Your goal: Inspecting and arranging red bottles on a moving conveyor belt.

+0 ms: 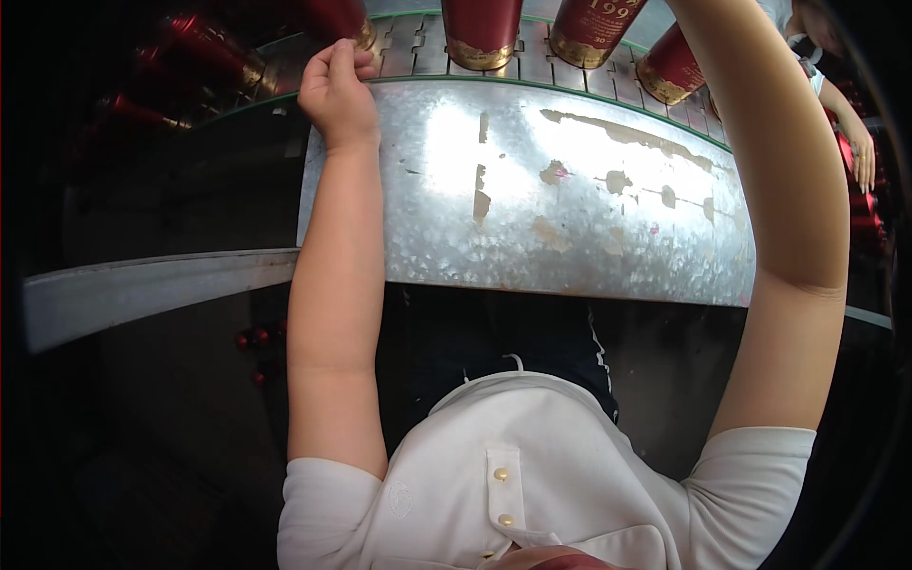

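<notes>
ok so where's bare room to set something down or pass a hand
The scuffed metal shelf is bare between the left forearm, right arm and slatted conveyor. A smaller bare stretch of conveyor lies between the left hand and the next red canister rightward. Crowded: the conveyor farther right, where canisters stand close together.

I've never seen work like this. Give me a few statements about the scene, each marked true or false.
1. Several red canisters stand on the slatted conveyor. True.
2. The person's left hand is by the base of a canister. True.
3. The person's right hand lies on the metal sheet. False: the right forearm runs past the top edge, so that hand is out of view.
4. The white shirt has long sleeves. False: they are short.
5. A co-worker's hand shows at the right. True.
</notes>
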